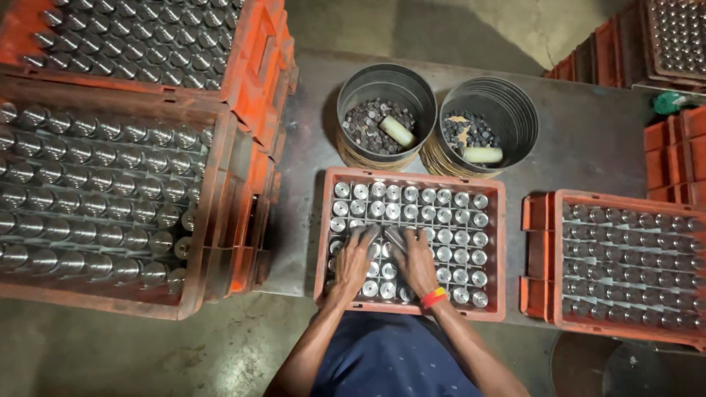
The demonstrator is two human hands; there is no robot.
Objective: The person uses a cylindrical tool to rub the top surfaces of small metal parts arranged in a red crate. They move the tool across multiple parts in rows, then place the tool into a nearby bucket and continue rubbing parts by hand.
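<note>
An orange crate (500, 220) sits on the dark table in front of me, packed with rows of upright shiny metal cylinders (460, 235). My left hand (354, 259) lies palm down on the cylinders in the crate's lower left part, fingers spread. My right hand (413, 259) rests right beside it on the cylinders, with a red and yellow band on the wrist. Fingertips of both hands touch the cylinder tops near the crate's middle. Neither hand visibly grips anything.
Two round metal buckets (386, 82) (515, 110) stand behind the crate, each holding small dark pieces and a pale cylinder. Stacked orange crates of metal cylinders stand at the left (213, 220), another at the right (625, 257), more at the top right.
</note>
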